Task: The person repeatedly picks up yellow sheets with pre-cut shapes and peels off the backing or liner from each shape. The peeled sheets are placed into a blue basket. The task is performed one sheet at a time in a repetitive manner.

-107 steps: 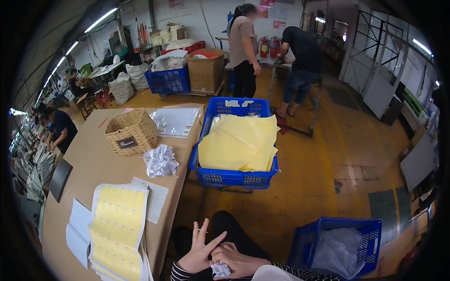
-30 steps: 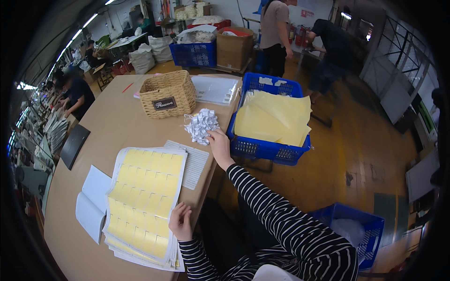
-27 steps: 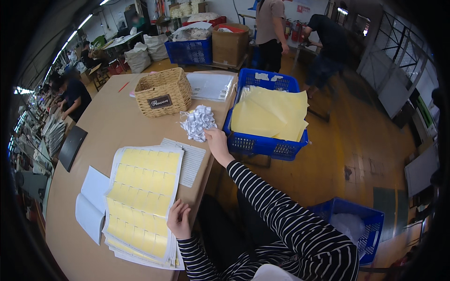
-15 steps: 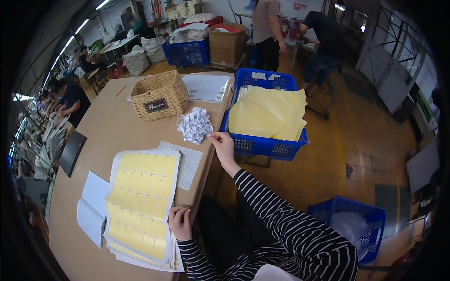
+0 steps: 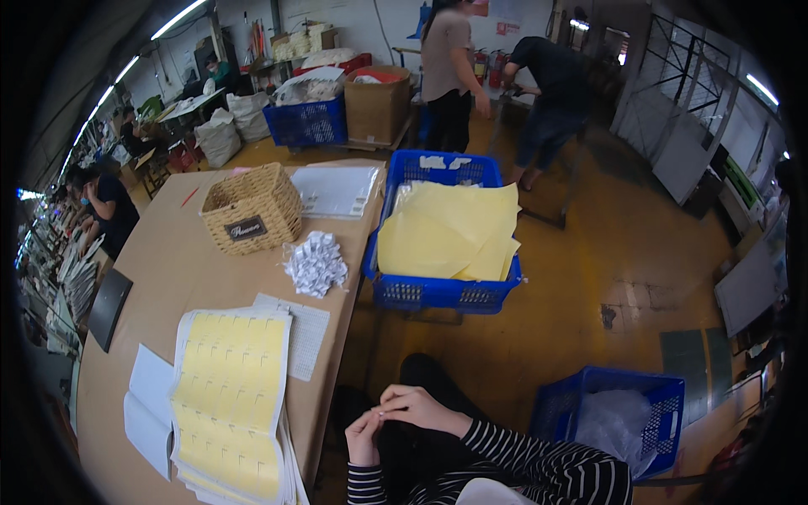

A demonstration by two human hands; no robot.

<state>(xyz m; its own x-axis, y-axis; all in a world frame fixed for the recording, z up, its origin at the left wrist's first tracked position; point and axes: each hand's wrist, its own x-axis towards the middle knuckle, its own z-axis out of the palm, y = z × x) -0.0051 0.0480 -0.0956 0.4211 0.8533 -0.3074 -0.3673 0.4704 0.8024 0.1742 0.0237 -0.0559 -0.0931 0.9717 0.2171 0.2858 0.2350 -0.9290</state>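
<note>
Over my lap, just off the table's edge, my left hand [image 5: 364, 438] and my right hand [image 5: 412, 407] meet with their fingertips pinched together. A tiny pale spot shows between the fingertips, too small to name. On the table to the left lies a stack of yellow label sheets [image 5: 229, 370] with white borders. Beyond it sits a loose heap of folded white ribbon strips [image 5: 316, 264], close to the table's right edge. A white printed sheet [image 5: 308, 341] is partly covered by the label stack.
A woven basket [image 5: 252, 210] stands behind the heap, beside papers in a clear sleeve [image 5: 337, 190]. A blue crate [image 5: 446, 295] with yellow sheets [image 5: 446, 229] adjoins the table. Another blue crate [image 5: 551, 412] holding clear plastic is at my right. Two people stand at the back.
My right hand has left the white heap and come back toward me. My left hand has moved off the table edge to meet it over my lap. The view has shifted slightly.
</note>
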